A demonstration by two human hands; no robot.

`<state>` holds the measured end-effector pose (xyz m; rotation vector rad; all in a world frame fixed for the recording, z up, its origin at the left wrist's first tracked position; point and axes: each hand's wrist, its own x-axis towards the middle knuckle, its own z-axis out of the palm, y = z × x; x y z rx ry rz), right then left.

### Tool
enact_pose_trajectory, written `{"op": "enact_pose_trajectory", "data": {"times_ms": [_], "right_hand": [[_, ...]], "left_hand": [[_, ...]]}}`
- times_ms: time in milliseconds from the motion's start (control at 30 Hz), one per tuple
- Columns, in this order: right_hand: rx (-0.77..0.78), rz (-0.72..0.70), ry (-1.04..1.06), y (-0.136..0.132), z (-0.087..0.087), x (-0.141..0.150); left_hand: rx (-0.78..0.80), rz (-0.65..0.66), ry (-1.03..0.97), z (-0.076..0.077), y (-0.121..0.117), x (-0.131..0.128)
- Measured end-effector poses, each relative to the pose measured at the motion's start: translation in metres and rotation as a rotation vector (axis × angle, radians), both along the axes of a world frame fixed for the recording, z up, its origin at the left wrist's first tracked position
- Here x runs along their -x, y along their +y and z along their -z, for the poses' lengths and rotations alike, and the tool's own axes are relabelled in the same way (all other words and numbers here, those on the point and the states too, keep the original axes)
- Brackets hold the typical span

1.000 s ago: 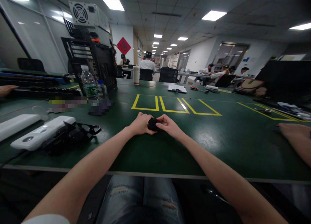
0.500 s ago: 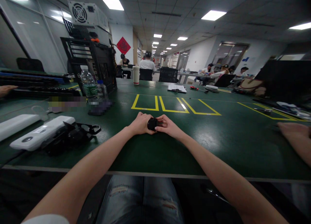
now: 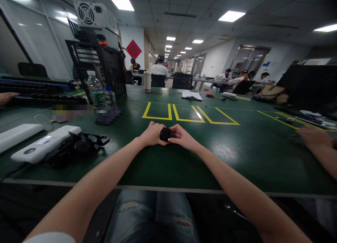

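Note:
A small black rounded object [image 3: 165, 134] sits between my two hands, just over the green table [image 3: 168, 169]; its exact kind cannot be made out. My left hand [image 3: 152, 133] is closed around its left side, with the thumb below and the fingers over the top. From the right, my right hand [image 3: 182, 137] pinches its edge with thumb and fingertips. Part of the object is hidden by the fingers. Beyond the hands, yellow tape outlines [image 3: 188, 120] mark the table top.
White devices [image 3: 46, 144] and black straps [image 3: 81, 144] lie at left. Behind them stand a water bottle [image 3: 97, 92] and an open computer case [image 3: 112, 72]. A paper cup [image 3: 147, 82], clipboard [image 3: 191, 95] and screwdriver [image 3: 210, 95] are farther back. Another person's hand [image 3: 314, 137] is at right.
My hands and the black object stay in nearly the same place. The other person's hand at right has shifted slightly left and up.

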<state>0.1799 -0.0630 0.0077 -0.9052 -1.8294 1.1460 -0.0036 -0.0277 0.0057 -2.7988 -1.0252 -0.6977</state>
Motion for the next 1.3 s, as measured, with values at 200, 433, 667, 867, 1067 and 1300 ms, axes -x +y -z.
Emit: {"op": "enact_pose_trajectory", "data": {"times_ms": [200, 433, 667, 867, 1067, 1300], "right_hand": [[-0.012, 0.037, 0.034, 0.0007, 0.0011, 0.0018], [0.050, 0.058, -0.022, 0.0020, 0.0019, -0.0008], [-0.003, 0.044, 0.020, -0.0005, 0.0001, 0.0010], [0.036, 0.088, -0.002, 0.0026, 0.0029, 0.0005], [0.044, 0.038, -0.001, 0.0032, 0.0039, -0.0009], [0.028, 0.043, 0.035, 0.0016, 0.0049, 0.0012]], "left_hand": [[0.003, -0.013, -0.005, -0.0008, -0.0009, -0.0012], [0.004, -0.004, -0.004, -0.0011, -0.0005, -0.0007], [0.017, -0.013, -0.004, -0.0011, -0.0007, -0.0007], [0.038, -0.009, -0.010, -0.0031, -0.0021, -0.0007], [0.034, -0.023, 0.002, -0.0026, -0.0020, -0.0012], [0.001, -0.019, -0.009, -0.0004, -0.0013, -0.0020]]}}
